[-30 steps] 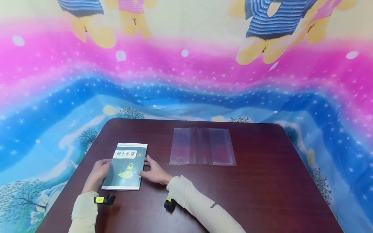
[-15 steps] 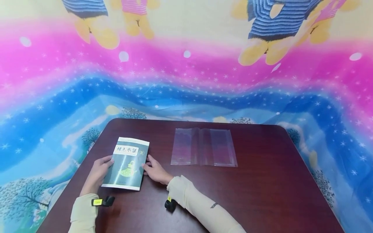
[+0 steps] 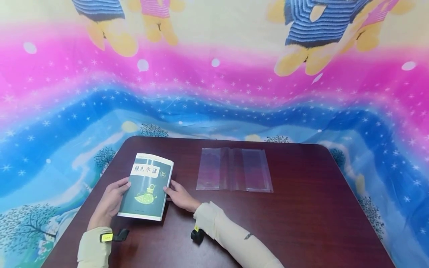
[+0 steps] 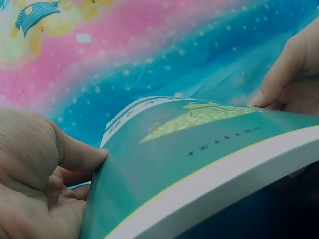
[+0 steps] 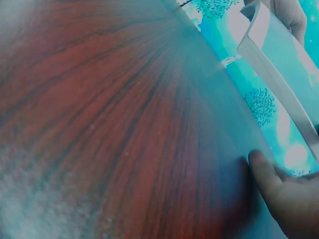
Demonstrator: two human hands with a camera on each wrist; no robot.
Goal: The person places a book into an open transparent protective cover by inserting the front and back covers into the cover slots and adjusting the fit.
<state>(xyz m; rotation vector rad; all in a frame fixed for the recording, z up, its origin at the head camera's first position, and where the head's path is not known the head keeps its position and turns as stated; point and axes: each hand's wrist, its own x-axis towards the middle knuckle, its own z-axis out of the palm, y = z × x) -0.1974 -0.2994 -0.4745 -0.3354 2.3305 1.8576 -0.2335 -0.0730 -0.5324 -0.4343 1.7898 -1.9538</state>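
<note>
1. Cartoon-print backdrop [image 3: 214, 85] hangs beyond the dark-red wooden counter [image 3: 301, 212].
2. You hold the green paperback [image 3: 134, 197] between both hands at the counter's left, its front bowed, long axis running near to far.
3. Your left hand [image 3: 108, 197] pinches its left edge; your right hand [image 3: 182, 198] grips its right, fingers [image 3: 175, 184] parted only by its thickness.
4. To its right and slightly farther lies the clear plastic book cover [image 3: 232, 169], opened flat; your right hand is nearer.
</note>
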